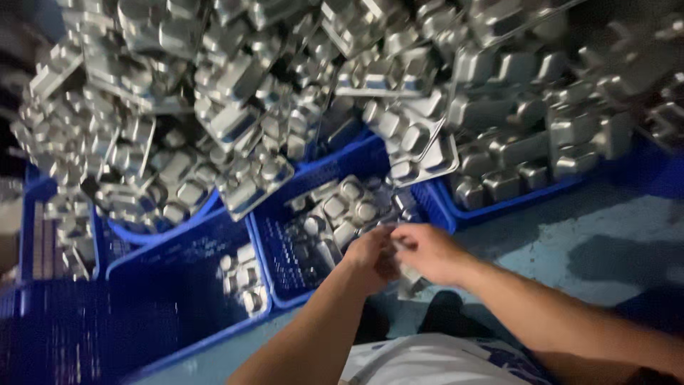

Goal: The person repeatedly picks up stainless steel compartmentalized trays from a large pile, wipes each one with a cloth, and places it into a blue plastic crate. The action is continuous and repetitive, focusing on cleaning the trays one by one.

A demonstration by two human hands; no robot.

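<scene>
our left hand (370, 257) + right hand (427, 251) both pinching small metal piece (410, 278) | blue crate (285, 249) @ 11 o'clock w/ steel trays (342, 210) | more piled @ 12

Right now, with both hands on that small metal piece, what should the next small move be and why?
Probably lower the metal piece into the blue crate just ahead: left hand and right hand pinch it together over the crate's near rim, where compartment trays already lie.

Blue plastic crates (178, 306) line a worn blue-grey floor (570, 242) in dim light. Heaps of steel compartment trays (235, 121) tower behind them.
</scene>
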